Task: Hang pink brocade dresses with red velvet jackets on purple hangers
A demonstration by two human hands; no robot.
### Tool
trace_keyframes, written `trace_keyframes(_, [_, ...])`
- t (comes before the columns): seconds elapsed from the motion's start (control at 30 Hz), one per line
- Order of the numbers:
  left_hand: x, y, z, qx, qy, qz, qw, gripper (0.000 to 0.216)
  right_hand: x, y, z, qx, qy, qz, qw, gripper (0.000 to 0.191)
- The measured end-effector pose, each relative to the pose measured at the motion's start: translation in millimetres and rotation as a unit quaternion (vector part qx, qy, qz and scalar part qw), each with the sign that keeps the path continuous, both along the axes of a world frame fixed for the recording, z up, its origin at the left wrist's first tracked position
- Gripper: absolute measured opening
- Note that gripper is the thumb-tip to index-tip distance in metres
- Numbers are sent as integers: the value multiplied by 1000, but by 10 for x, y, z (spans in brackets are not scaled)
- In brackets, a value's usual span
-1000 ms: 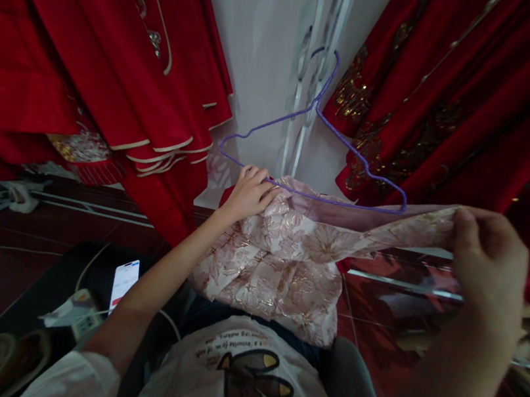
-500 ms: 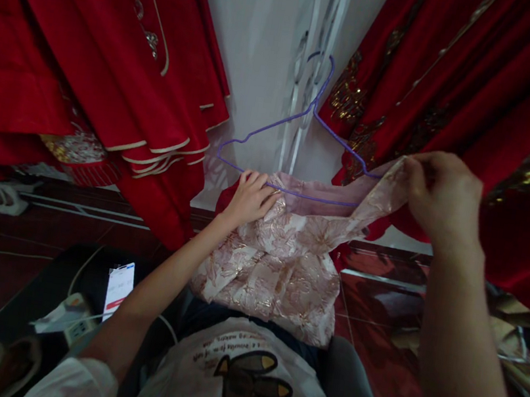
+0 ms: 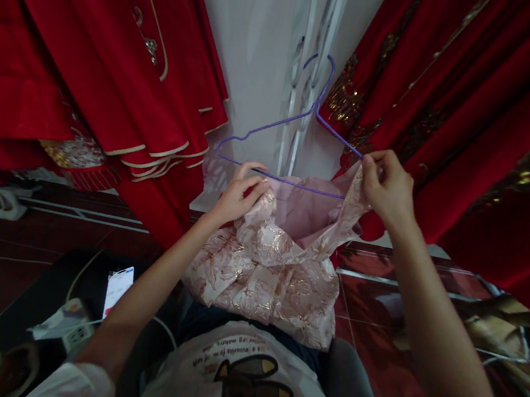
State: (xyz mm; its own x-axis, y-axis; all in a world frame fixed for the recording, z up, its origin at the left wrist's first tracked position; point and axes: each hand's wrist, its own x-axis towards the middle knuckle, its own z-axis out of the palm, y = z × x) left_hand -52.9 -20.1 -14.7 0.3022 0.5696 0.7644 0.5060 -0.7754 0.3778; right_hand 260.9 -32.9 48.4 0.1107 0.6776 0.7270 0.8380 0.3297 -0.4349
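A pale pink brocade dress [image 3: 282, 281] with a gold floral pattern and plain pink lining lies bunched across my lap. A purple wire hanger [image 3: 276, 122] stands up from its neckline, the right end inside the shoulder strap and the left end bare. With thumb and fingers my right hand [image 3: 390, 185] pinches that strap at the hanger's right end. My left hand [image 3: 240, 196] is closed on the dress's left shoulder edge, its fingers at the hanger's bottom bar. How firmly those fingers touch the bar I cannot tell.
Red garments [image 3: 168, 111] with trim hang on the left, and red sequinned ones [image 3: 436, 118] on the right. White cabinet doors [image 3: 253, 44] stand behind the hanger. A lit phone [image 3: 118, 289] and a power strip [image 3: 76, 329] lie on a dark surface at lower left.
My right hand has moved left and inward, bringing the stretched strap over the hanger's right end. My left hand has shifted slightly left, and the neckline now sags deeper.
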Motion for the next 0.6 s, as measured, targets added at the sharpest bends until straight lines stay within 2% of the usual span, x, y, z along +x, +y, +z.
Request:
trace_keyframes(0.1, [-299,118,-56,-19,-136,63,989,37,110,-46,48,-3,12,21,1000,22])
trace_keyframes(0.2, [-645,286,-202,-133,-193,53,971,44,193,-44,73,-1,18,44,999,20])
trace_keyframes(0.33, [-976,447,-357,-211,-284,53,934,41,222,-5,66,18,25,45,998,18])
trace_keyframes(0.43, [-1070,469,-394,-232,-321,54,917,40,224,26,46,23,37,64,997,17])
trace_keyframes(0.6, [-1035,420,-329,-199,-318,51,925,37,233,38,32,37,27,57,997,18])
